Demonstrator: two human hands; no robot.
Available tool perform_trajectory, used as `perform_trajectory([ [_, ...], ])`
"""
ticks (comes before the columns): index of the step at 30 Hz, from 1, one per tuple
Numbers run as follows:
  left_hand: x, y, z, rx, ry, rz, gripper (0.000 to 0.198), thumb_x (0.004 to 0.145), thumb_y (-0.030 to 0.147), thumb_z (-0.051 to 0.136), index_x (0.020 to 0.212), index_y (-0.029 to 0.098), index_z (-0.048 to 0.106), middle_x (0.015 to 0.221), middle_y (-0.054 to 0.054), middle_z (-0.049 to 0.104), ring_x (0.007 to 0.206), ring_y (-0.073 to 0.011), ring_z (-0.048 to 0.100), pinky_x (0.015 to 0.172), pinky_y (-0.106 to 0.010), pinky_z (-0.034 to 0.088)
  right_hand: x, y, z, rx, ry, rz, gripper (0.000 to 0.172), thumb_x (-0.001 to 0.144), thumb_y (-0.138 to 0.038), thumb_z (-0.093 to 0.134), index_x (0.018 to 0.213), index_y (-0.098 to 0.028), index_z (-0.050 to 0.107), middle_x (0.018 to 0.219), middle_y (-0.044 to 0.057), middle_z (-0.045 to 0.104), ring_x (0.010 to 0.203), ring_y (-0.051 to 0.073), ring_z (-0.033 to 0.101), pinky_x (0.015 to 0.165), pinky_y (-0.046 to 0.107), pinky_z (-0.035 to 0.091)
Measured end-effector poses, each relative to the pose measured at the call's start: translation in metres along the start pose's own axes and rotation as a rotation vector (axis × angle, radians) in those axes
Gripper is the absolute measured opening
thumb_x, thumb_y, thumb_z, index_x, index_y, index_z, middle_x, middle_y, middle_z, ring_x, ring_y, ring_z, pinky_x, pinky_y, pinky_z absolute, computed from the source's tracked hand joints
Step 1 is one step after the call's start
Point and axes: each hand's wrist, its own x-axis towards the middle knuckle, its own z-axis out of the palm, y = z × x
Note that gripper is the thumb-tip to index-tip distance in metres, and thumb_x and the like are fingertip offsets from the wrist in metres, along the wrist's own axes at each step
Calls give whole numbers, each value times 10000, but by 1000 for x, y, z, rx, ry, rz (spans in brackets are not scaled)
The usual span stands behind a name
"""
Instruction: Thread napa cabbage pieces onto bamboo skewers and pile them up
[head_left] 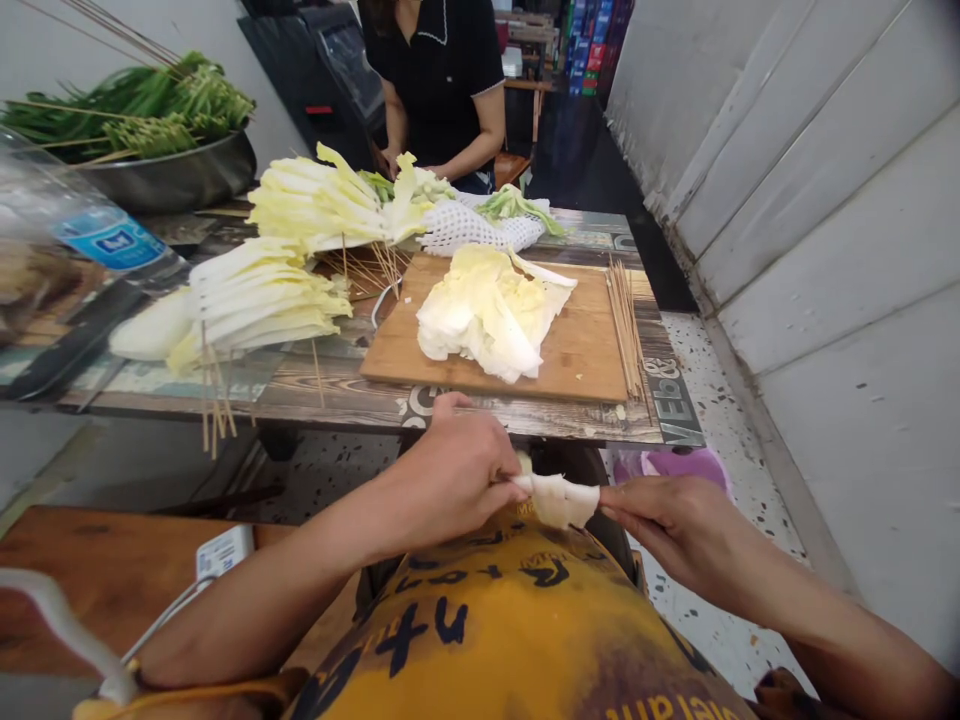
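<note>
Low in front of my chest, my left hand and my right hand pinch the two ends of a small white piece of cabbage. Both hands are closed on it, just below the table's front edge. On the wooden cutting board lies a pile of pale cabbage leaves. A row of thin bamboo skewers rests along the board's right side. Whether a skewer runs through the held piece is hidden.
Stacks of skewered cabbage cover the table's left and back. A metal bowl of green stalks stands far left, beside a plastic bottle. A person in black sits across the table. A white wall lines the right side.
</note>
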Motion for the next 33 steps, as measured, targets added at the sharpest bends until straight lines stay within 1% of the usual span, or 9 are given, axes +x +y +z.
perform_trajectory([
  [2, 0, -6, -7, 50, 130, -30, 122, 758, 324, 640, 731, 234, 718, 789, -9, 723, 849, -206, 622, 968, -421, 253, 3, 7, -2, 93, 35, 49, 283, 943, -296, 431, 935, -203, 698, 724, 34, 659, 641, 140, 559, 571, 242, 373],
  [4, -1, -14, -16, 67, 407, -81, 174, 770, 354, 632, 873, 242, 716, 920, -25, 730, 930, -219, 620, 962, -402, 304, 5, 21, -3, 316, 109, 172, 273, 919, -358, 478, 920, -198, 699, 659, 14, 597, 618, 133, 522, 543, 232, 375],
  [6, -1, -23, -22, 38, 694, -148, 195, 799, 344, 604, 916, 230, 711, 953, -33, 730, 930, -203, 632, 907, -353, 384, 5, 38, -1, 630, 195, 343, 297, 871, -435, 541, 902, -174, 679, 528, -46, 422, 477, 89, 375, 433, 204, 283],
  [9, 8, -39, -23, 53, 828, -197, 187, 827, 327, 570, 853, 221, 722, 873, -27, 740, 851, -192, 657, 828, -324, 439, 3, 59, 8, 884, 286, 457, 379, 828, -509, 572, 910, -144, 633, 504, -109, 202, 416, 50, 142, 391, 194, 129],
  [13, 27, -54, -17, 296, 746, -101, 201, 854, 259, 520, 915, 222, 707, 977, -56, 725, 969, -233, 629, 905, -413, 385, -4, 65, 19, 901, 333, 439, 416, 819, -533, 572, 912, -130, 615, 515, -109, 221, 419, 47, 149, 398, 199, 119],
  [18, 41, -53, -11, 572, 391, 88, 310, 882, 144, 427, 1107, 241, 617, 1343, -97, 524, 1302, -293, 379, 984, -518, 264, -16, 58, 22, 890, 326, 446, 399, 819, -542, 567, 820, -145, 601, 509, -101, 249, 422, 46, 167, 405, 199, 109],
  [23, 54, -47, -4, 571, 163, 141, 289, 903, 150, 393, 1134, 196, 561, 1152, -103, 624, 1183, -242, 489, 1017, -493, 233, -24, 53, 25, 888, 372, 450, 416, 794, -562, 583, 736, -151, 574, 508, -101, 213, 441, 47, 133, 416, 209, 84],
  [27, 65, -51, -2, 536, 148, 96, 260, 865, 221, 489, 1109, 172, 566, 1130, -126, 593, 1070, -251, 527, 920, -418, 354, -26, 53, 31, 905, 417, 436, 394, 794, -544, 593, 737, -155, 574, 510, -98, 220, 435, 45, 128, 418, 213, 72],
  [33, 62, -50, 11, 483, 268, 63, 241, 874, 215, 463, 1085, 159, 565, 1280, -148, 526, 1162, -253, 477, 945, -402, 344, -28, 57, 35, 925, 415, 451, 391, 797, -548, 586, 758, -160, 577, 512, -93, 227, 433, 46, 121, 425, 217, 59],
])
